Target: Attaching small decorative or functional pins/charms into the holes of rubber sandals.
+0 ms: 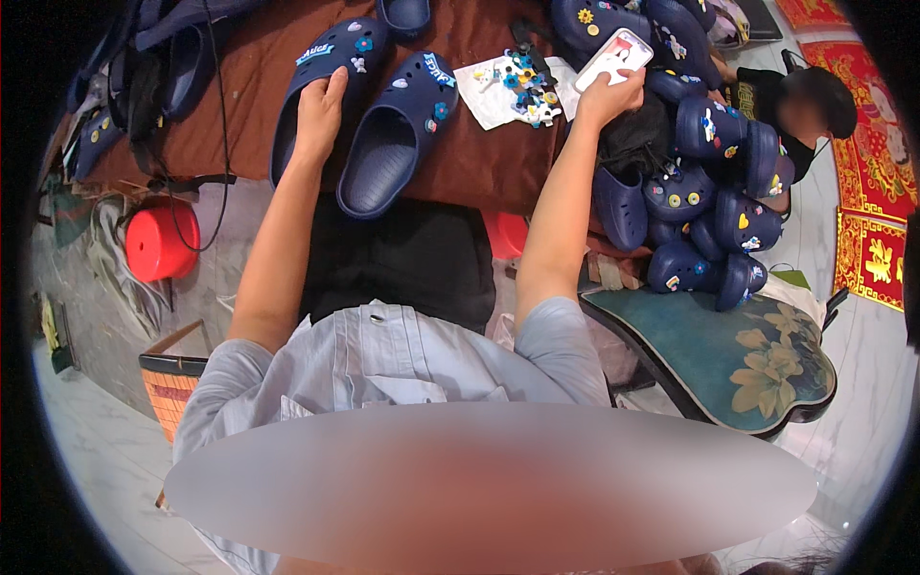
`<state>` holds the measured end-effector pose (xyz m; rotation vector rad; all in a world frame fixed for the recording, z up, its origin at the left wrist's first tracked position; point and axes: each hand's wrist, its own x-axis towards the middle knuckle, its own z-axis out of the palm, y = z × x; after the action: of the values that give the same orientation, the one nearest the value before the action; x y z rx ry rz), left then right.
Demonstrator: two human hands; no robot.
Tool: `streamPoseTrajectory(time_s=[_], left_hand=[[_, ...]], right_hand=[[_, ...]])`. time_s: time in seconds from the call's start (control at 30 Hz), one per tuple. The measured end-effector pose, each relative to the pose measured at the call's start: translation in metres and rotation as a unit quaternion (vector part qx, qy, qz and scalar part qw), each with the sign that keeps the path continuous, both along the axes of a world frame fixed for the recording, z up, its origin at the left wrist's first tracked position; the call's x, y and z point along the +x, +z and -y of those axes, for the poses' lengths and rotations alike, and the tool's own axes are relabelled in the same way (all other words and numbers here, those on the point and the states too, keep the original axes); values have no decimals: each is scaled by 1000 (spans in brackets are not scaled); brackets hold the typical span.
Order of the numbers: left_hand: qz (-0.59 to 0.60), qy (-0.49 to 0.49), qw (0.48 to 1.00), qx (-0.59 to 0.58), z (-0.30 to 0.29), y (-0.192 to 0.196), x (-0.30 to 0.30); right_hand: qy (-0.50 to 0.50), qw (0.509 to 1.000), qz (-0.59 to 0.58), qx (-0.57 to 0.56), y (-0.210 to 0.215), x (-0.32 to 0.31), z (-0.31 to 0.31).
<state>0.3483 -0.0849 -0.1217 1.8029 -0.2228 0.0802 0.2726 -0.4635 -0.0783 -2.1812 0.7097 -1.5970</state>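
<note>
On the brown cloth stand two dark blue clogs side by side, both with small charms on their perforated uppers. My left hand (321, 113) reaches into the opening of the left clog (356, 48). Its thumb lies on the upper's edge, and the other fingers are mostly hidden. The right clog (393, 144) is untouched and shows its ribbed insole. A smartphone (618, 56) with a lit screen is held up in my right hand (611, 96), closed round its lower end. Between the two hands, a heap of small colourful shoe charms (527, 88) lies on a white sheet (479, 99).
Many charm-covered blue clogs (714, 196) are piled at the right. Beyond them is another person (795, 105) in black. A red stool (163, 240) and a woven basket (168, 383) stand left. A green floral-patterned seat (757, 364) is at right. A dark cable (226, 125) hangs at left.
</note>
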Motion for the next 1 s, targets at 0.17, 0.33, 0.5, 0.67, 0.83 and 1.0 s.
streamPoseTrajectory(time_s=[0.17, 0.33, 0.5, 0.67, 0.83, 1.0], left_hand=[[-4, 6, 1000, -22, 2, 5, -4], [14, -2, 999, -31, 3, 3, -4], [16, 1, 999, -32, 2, 0, -2], [-23, -11, 999, -45, 3, 0, -1], [1, -5, 999, -51, 4, 0, -2], [20, 0, 1000, -20, -1, -1, -3]], right_hand=[[22, 996, 39, 71, -8, -16, -5], [33, 990, 92, 97, -20, -25, -3], [68, 984, 111, 118, -32, -30, -17], [57, 993, 14, 101, -31, -35, -32], [60, 992, -108, 26, -24, -33, -51], [123, 988, -92, 30, -16, -30, -89]])
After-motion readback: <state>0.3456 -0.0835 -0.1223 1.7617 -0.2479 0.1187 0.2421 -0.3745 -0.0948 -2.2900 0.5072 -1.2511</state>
